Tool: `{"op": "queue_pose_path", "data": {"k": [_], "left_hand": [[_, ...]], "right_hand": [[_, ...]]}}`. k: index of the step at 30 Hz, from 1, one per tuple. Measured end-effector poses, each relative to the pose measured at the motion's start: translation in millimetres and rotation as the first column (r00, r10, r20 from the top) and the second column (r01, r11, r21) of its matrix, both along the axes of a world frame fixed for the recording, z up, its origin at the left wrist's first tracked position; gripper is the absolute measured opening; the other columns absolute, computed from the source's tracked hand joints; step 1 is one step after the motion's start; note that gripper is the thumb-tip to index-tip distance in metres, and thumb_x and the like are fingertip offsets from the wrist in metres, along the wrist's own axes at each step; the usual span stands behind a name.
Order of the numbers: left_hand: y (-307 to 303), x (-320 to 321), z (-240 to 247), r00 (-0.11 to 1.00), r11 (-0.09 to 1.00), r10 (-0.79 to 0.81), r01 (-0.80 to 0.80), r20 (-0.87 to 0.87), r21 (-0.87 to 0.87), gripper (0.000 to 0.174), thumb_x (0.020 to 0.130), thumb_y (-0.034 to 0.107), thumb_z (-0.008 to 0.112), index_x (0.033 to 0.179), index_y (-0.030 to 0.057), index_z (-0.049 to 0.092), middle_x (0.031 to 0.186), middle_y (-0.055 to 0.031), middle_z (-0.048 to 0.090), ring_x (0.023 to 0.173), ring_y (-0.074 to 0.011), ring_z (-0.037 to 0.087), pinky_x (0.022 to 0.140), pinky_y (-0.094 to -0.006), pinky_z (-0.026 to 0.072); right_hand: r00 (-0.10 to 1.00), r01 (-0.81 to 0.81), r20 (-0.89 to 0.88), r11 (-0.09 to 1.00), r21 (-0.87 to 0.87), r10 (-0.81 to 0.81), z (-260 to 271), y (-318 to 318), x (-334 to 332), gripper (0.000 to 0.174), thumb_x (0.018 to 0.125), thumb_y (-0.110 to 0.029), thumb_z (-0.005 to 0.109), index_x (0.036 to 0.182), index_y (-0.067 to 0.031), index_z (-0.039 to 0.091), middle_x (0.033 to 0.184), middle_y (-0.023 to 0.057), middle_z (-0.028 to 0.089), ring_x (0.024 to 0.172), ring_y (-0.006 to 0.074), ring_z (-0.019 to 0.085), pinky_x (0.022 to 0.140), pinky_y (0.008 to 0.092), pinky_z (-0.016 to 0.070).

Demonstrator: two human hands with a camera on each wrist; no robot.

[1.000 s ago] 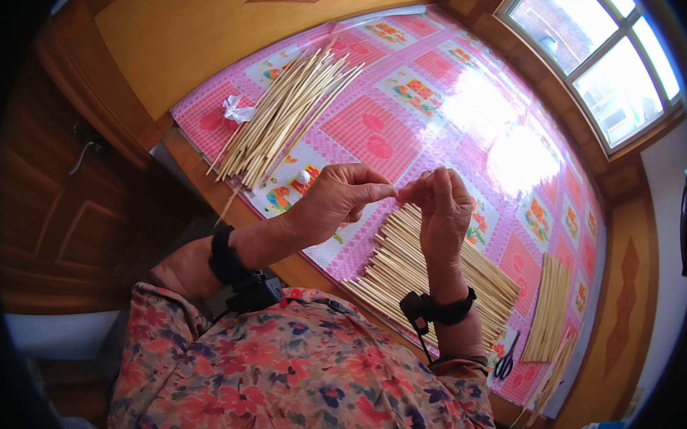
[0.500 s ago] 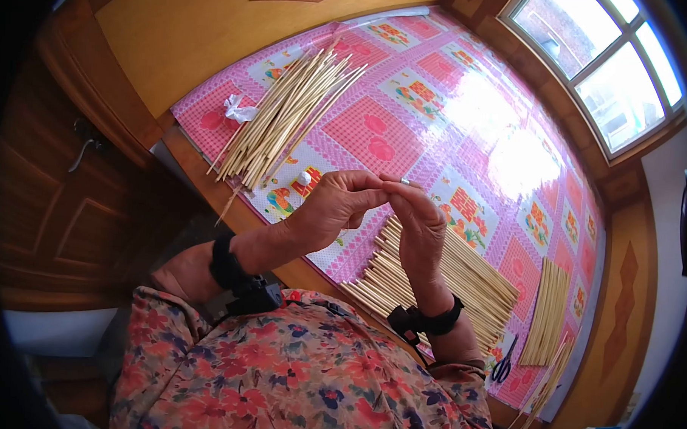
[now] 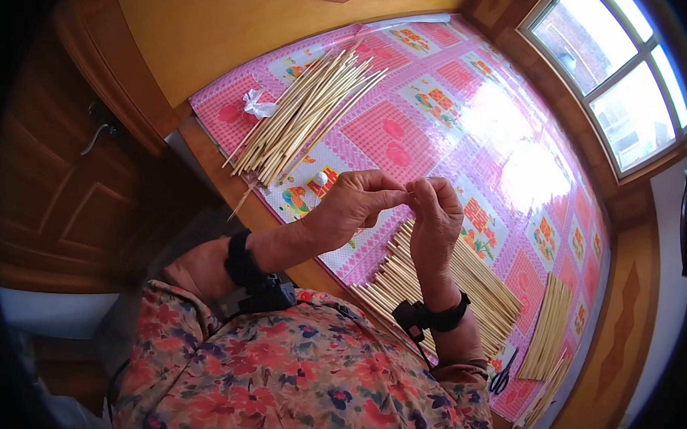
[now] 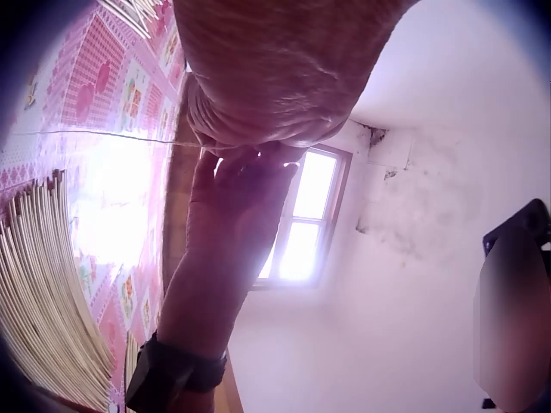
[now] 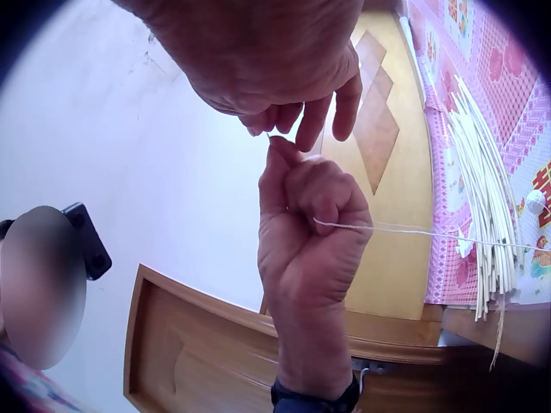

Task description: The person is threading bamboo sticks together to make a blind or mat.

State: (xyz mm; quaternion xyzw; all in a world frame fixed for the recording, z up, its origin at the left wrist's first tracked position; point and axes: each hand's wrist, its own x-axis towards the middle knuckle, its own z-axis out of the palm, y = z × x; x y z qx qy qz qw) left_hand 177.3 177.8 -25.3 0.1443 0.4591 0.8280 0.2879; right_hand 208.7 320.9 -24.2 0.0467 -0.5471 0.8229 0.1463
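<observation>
In the right wrist view a white thread (image 5: 405, 231) leaves the curled left hand (image 3: 355, 203), which grips it, thumb and forefinger together. It runs almost level, dipping slightly toward the picture's right edge, in front of loose sticks (image 3: 305, 111). The left wrist view also catches it, stretched across the counter (image 3: 392, 133); the head view barely does. The right hand (image 3: 438, 218), fingers bent, meets the left's fingertips; whether it holds anything, I cannot tell. Only the head view shows scissors (image 3: 499, 380).
</observation>
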Motion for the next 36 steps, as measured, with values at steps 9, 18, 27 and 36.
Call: {"op": "queue_pose_path", "data": {"k": [9, 18, 27, 36], "left_hand": [[-6.6, -0.3, -0.5, 0.997, 0.996, 0.044, -0.049, -0.059, -0.078, 0.015, 0.082, 0.017, 0.058, 0.089, 0.0041, 0.062, 0.057, 0.0047, 0.049, 0.043, -0.0006, 0.037, 0.037, -0.0166, 0.0293], [-7.3, 2.0, -7.7, 0.999, 0.999, 0.017, -0.018, -0.028, -0.037, 0.015, 0.084, 0.016, 0.056, 0.093, 0.0039, 0.061, 0.058, 0.0045, 0.047, 0.044, -0.0015, 0.036, 0.039, -0.0174, 0.029], [-9.0, 0.1, -9.4, 0.996, 0.998, 0.04, -0.043, 0.077, 0.034, 0.018, 0.083, 0.017, 0.058, 0.093, 0.0021, 0.06, 0.063, 0.0038, 0.052, 0.044, -0.001, 0.035, 0.04, -0.0163, 0.0283], [-37.3, -12.7, -31.0, 0.989, 0.951, 0.134, -0.144, -0.054, -0.274, 0.008, 0.081, 0.01, 0.06, 0.087, 0.0045, 0.06, 0.066, 0.0054, 0.052, 0.05, 0.0006, 0.037, 0.044, -0.0137, 0.0298]], "right_hand": [[0.985, -0.163, 0.059, 0.986, 0.044, 0.16, 5.6, 2.9, 6.2, 0.037, 0.091, -0.026, 0.041, 0.113, 0.0035, 0.049, 0.11, 0.0161, 0.053, 0.103, 0.0244, 0.052, 0.087, 0.0359, 0.0432], [0.985, -0.156, -0.03, 0.946, 0.284, 0.171, -10.1, -0.5, 6.7, 0.021, 0.084, -0.005, 0.053, 0.104, -0.0024, 0.059, 0.102, 0.0075, 0.057, 0.096, 0.0132, 0.051, 0.085, 0.0253, 0.0392], [0.999, -0.003, -0.037, 0.989, 0.148, 0.009, -12.8, -14.4, -3.0, 0.003, 0.08, 0.0, 0.058, 0.083, -0.0001, 0.057, 0.084, 0.0051, 0.06, 0.08, 0.0085, 0.055, 0.072, 0.0217, 0.0448], [0.983, 0.003, 0.179, 0.991, 0.132, -0.027, -38.0, 20.8, -29.8, 0.016, 0.083, -0.018, 0.058, 0.075, -0.0043, 0.056, 0.063, 0.004, 0.059, 0.057, 0.0108, 0.057, 0.056, 0.0236, 0.047]]}}
